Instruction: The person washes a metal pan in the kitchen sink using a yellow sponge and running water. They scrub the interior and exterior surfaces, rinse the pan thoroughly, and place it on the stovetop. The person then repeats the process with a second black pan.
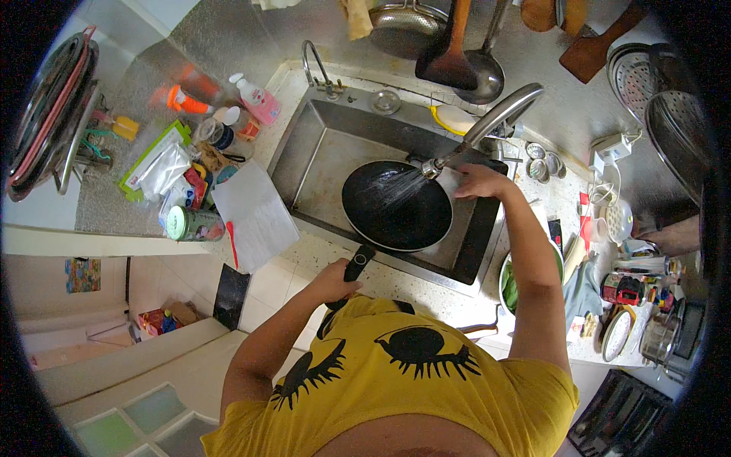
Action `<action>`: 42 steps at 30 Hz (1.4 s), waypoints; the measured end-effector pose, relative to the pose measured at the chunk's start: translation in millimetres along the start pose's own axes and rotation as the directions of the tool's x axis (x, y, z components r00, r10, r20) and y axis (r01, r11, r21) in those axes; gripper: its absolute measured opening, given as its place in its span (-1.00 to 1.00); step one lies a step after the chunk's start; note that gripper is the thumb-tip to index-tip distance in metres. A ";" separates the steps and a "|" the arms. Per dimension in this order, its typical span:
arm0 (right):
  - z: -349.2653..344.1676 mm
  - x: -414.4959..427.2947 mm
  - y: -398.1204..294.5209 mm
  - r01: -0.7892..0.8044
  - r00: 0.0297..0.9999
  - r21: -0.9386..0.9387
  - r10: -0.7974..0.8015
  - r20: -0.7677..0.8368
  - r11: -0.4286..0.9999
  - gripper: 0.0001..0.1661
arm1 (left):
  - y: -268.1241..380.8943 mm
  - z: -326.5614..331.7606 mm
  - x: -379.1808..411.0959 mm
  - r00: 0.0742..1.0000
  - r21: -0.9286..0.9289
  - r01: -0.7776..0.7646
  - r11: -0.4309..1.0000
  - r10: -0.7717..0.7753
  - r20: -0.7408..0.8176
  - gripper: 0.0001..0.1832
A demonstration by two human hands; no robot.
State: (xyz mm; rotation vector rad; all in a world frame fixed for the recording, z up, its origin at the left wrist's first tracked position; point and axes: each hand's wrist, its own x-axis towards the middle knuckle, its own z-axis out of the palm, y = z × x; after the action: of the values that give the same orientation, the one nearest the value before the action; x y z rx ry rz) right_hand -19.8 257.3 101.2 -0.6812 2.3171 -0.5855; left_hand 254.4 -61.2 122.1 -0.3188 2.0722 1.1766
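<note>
A black frying pan (394, 214) rests tilted in the stainless steel sink (320, 165), its long black handle reaching over the front rim towards me. Closed round that handle is my left hand (334, 281). Water sprays from the curved metal faucet (497, 114) into the pan. My right hand (480, 181) is at the sink's right side, close to the spray head; a pale thing lies beside its fingers, partly hidden, and I cannot tell whether the hand holds it. A smaller curved tap (314, 63) stands at the sink's back left corner.
Left of the sink are a paper sheet (257, 211), a green-lidded jar (194, 224) and a pink pump bottle (257, 100). A bowl with green leaves (511, 285) stands under my right forearm. Ladles and a wooden spatula (594, 54) hang behind. Another person's arm (674, 235) shows at far right.
</note>
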 end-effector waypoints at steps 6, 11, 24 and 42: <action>-1.2 -15.3 98.9 -0.607 0.540 -0.484 -0.119 -0.833 0.631 -0.54 | 0.6 11.3 -5.7 0.998 -0.246 -0.047 0.968 0.035 -0.056 -0.54; 9.2 -4.8 110.8 -0.671 0.625 -0.241 0.360 -0.692 0.701 -0.69 | 4.0 11.3 -5.5 0.997 -0.246 -0.014 0.969 -0.005 -0.079 -0.52; 35.9 -6.9 -59.0 0.139 0.832 0.517 0.184 -0.524 0.845 -0.26 | 1.1 9.4 -6.1 0.998 -0.186 0.029 0.982 -0.041 -0.058 -0.51; 46.8 53.7 -81.3 0.064 0.680 0.577 0.388 -0.622 0.814 -0.47 | -0.5 12.2 -6.2 0.997 -0.197 0.000 0.980 -0.016 -0.081 -0.54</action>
State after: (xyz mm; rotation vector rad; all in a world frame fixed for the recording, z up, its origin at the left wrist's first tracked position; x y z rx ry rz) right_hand 2.4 152.2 90.0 0.1133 2.6224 -1.6025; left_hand 264.7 -52.2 122.1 -0.4762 2.0251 1.3888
